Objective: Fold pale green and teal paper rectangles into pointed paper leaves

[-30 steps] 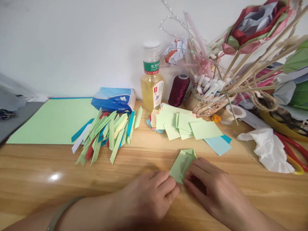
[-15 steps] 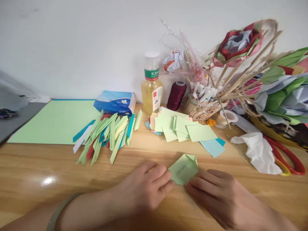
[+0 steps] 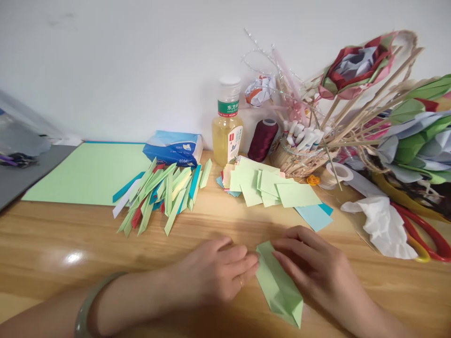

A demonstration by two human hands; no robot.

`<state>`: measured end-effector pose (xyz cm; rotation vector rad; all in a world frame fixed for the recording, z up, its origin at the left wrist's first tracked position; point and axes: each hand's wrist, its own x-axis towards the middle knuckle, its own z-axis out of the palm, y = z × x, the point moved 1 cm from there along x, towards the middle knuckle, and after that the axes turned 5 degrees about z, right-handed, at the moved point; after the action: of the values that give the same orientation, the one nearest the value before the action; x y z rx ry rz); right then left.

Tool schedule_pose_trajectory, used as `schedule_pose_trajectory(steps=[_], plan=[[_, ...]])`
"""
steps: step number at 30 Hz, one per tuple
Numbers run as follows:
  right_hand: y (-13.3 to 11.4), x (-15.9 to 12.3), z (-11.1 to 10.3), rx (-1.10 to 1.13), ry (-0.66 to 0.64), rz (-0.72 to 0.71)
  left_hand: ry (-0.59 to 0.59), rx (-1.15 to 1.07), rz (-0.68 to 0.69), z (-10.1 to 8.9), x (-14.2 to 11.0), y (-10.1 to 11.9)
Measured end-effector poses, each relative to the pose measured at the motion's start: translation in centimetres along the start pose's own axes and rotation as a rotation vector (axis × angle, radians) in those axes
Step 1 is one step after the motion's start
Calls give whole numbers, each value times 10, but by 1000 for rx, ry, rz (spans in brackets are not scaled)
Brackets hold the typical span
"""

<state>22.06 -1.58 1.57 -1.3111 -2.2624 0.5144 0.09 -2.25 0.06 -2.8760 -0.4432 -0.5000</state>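
The wooden surface (image 3: 88, 239) stands before a pale wall (image 3: 123, 61). The green paper (image 3: 275, 284) has turned, its folded-over end now near, presenting its far end between the curled left hand (image 3: 218, 272) and half-open right hand (image 3: 319, 265); their grip cannot be told. The basket (image 3: 298, 163) holds white pens (image 3: 307, 140); the bottle (image 3: 228, 109), yellow liquid (image 3: 220, 141).

Near the table's (image 3: 88, 249) back edge, a blue packet (image 3: 172, 149) lies left of a bottle (image 3: 225, 134) and maroon thread spool (image 3: 262, 141).
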Motion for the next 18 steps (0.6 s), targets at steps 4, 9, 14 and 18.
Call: schedule_pose_trajectory(steps=[4, 9, 14, 18], plan=[[4, 1, 8, -45, -27, 133, 54, -89, 4, -1, 1, -7], [4, -1, 10, -71, -13, 170, 45, -108, -14, -2, 2, -12], [1, -3, 10, -23, 33, 81, 28, -102, -6, -3, 2, -13], [-2, -5, 12, -86, 73, -65, 23, -106, -6, -2, 1, -13]])
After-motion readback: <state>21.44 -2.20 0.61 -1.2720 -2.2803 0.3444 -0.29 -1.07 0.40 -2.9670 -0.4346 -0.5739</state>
